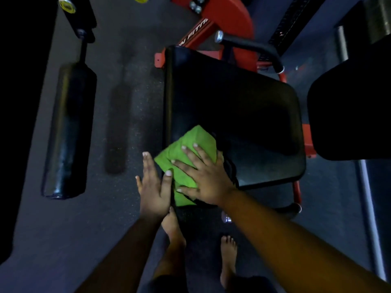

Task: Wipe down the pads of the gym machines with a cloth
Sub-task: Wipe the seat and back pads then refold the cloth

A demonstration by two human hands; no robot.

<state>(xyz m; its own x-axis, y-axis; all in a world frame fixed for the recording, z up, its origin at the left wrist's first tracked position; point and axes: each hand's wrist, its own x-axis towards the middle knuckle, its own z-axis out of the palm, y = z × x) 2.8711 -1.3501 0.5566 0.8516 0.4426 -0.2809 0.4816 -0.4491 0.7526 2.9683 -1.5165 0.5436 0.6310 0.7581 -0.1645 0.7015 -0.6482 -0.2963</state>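
A green cloth (191, 144) lies on the near left corner of a black seat pad (243, 115) on a red-framed gym machine. My right hand (203, 176) presses flat on the cloth with fingers spread. My left hand (153, 187) rests open against the pad's left edge, its thumb touching the cloth's side. The cloth's near end hangs a little over the pad's front corner.
A black roller pad (67, 132) hangs at the left above the dark rubber floor. A second black pad (349, 115) sits at the right. The red frame (230, 20) and a black handle (254, 45) are behind the seat. My bare feet (228, 256) stand below.
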